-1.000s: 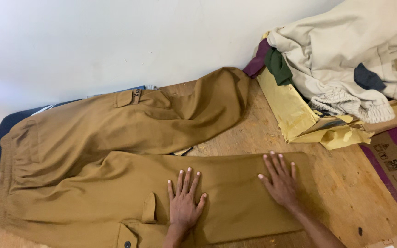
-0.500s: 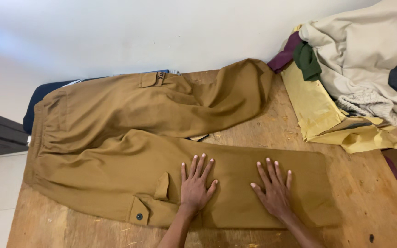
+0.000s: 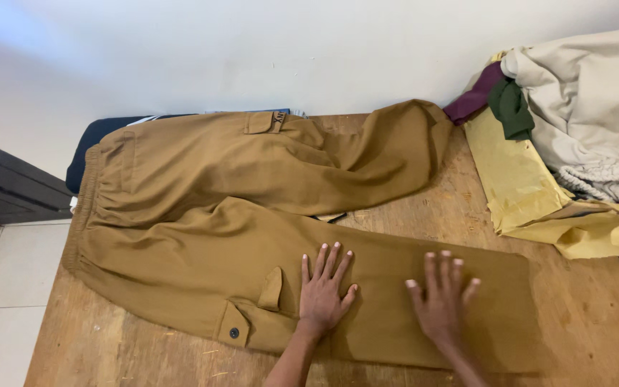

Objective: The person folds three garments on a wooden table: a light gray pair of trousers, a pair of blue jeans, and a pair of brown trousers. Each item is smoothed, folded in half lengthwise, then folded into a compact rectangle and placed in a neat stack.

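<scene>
Head view: both hands, left [image 3: 324,294] and right [image 3: 442,301], grip nothing, spread wide, probably pressing flat on tan cargo trousers [image 3: 202,208] beneath them.

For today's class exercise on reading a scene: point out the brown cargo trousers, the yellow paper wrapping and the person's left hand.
brown cargo trousers [image 3: 202,236]: head view, on the seat below the waistband.
yellow paper wrapping [image 3: 514,172]: head view, on its flat upper panel.
left hand [image 3: 322,294]: head view, on the back of the hand.

Tan cargo trousers [image 3: 202,236] flat on table
</scene>
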